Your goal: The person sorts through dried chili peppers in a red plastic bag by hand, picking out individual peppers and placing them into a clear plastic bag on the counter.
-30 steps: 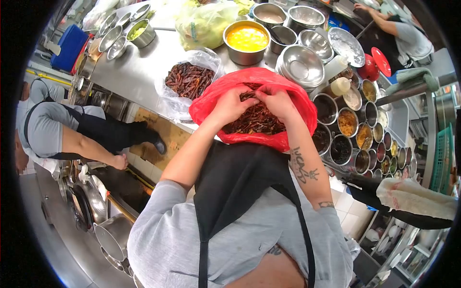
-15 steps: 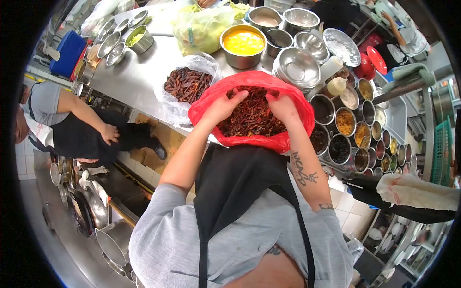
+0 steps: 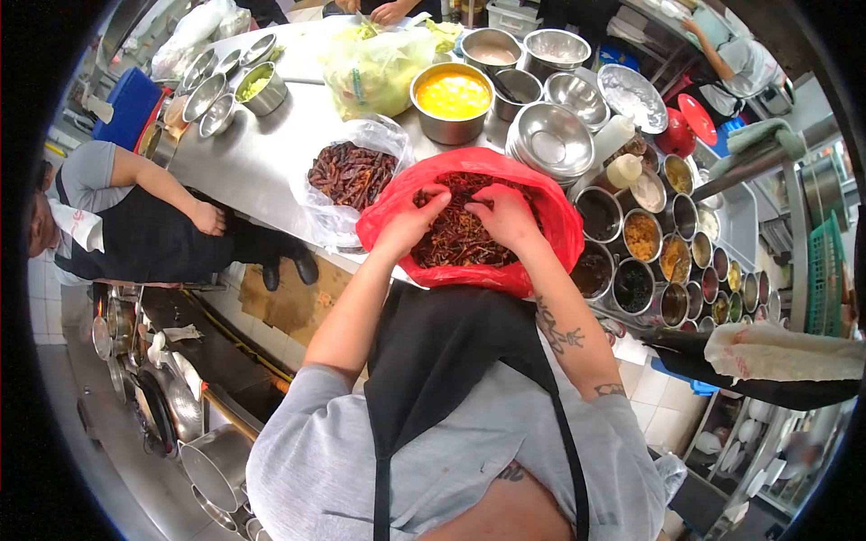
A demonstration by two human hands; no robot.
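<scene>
A red plastic bag lies open at the table's near edge, filled with thin dried red chilies. My left hand is in the bag's left side, its fingers curled among the chilies and partly hidden by them. On the right side of the bag, my right hand rests over the chilies with thumb and fingers apart; nothing shows between them. Left of the red bag, a clear plastic bag holds larger, darker dried chilies.
Behind the bags stand a pot of yellow liquid, a bag of greens and stacked steel bowls. Many ingredient containers fill the right. A co-worker stands at left; another person's hands are at the far edge.
My right hand has moved left from the bag's rim to over the chilies. My left hand has shifted slightly, lower and left. The view has shifted a little.
</scene>
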